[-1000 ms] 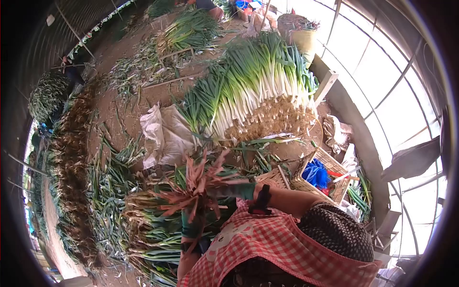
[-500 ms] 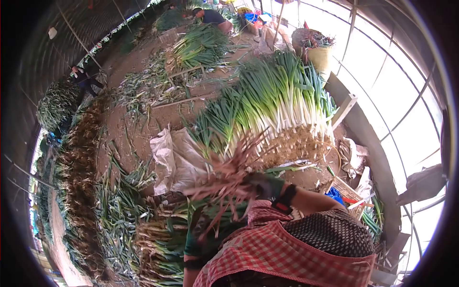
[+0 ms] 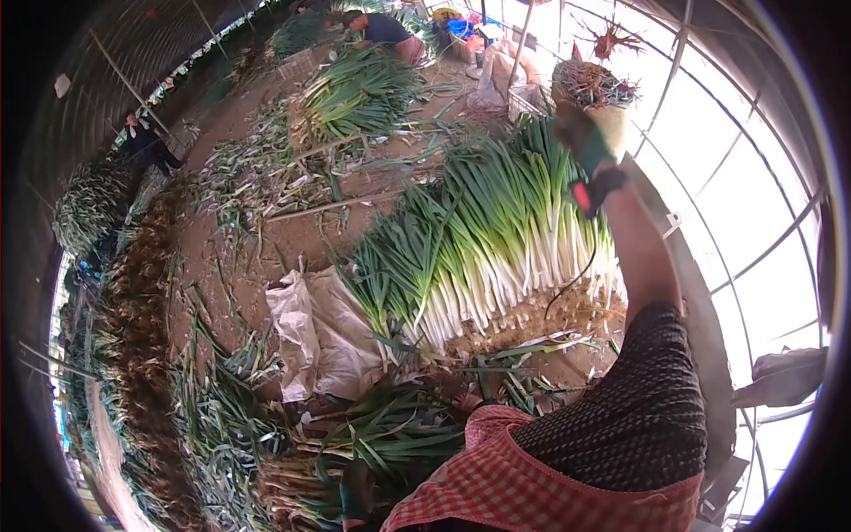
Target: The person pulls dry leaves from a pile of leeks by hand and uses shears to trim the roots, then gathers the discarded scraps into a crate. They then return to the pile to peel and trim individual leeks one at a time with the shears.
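Note:
My right hand, in a green glove with a black and red wristband, is stretched up and far right, just in front of a yellow sack. The sack is topped with reddish-brown leek peelings. A few more peelings are in the air above the sack, clear of the hand, and I see nothing in its fingers. My left hand is a dark green glove low at the bottom edge, among the untrimmed leeks in front of my red checked apron. Its fingers are hidden.
A big pile of cleaned white-stemmed leeks lies under my right arm, beside a white sack cloth. Rows of leeks and trimmings run down the left. Another person bends over leeks at the far end. Greenhouse frame at right.
Both hands held a bunch of reddish peelings near my chest. My right arm has swung up and right to the sack, the peelings have left the hand, and the left hand has dropped low.

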### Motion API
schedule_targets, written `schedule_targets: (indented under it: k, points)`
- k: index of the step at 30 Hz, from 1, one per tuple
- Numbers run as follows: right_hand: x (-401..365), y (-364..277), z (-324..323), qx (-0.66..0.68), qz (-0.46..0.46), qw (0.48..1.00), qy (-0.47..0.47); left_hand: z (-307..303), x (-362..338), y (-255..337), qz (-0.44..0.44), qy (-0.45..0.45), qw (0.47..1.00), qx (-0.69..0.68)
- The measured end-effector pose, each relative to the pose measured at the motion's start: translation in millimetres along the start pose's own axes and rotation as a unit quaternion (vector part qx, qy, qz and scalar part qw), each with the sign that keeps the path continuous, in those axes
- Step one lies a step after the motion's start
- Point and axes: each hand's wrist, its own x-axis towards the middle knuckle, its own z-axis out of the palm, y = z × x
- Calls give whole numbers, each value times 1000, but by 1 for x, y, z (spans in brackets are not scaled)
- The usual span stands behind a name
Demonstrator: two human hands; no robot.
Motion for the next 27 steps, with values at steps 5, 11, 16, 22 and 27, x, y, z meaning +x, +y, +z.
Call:
schedule_targets:
  k: [5, 11, 16, 22, 27]
  points:
    - [-212, 48, 220, 116, -275, 926, -231, 19, -22, -16, 20, 27, 999, 24]
    - [-476, 41, 295, -57, -265, 766, -583, 73, -129, -74, 73, 86, 984, 138]
    - [-562, -8, 290, -107, -186, 752, -623, 141, -249, -93, -168, 116, 978, -54]
    - [-611, -77, 325, -60, -239, 707, -663, 242, -398, -98, -369, 139, 908, -146]
    - [-629, -104, 352, -19, -255, 672, -695, 294, -460, -50, -470, 224, 819, -243]
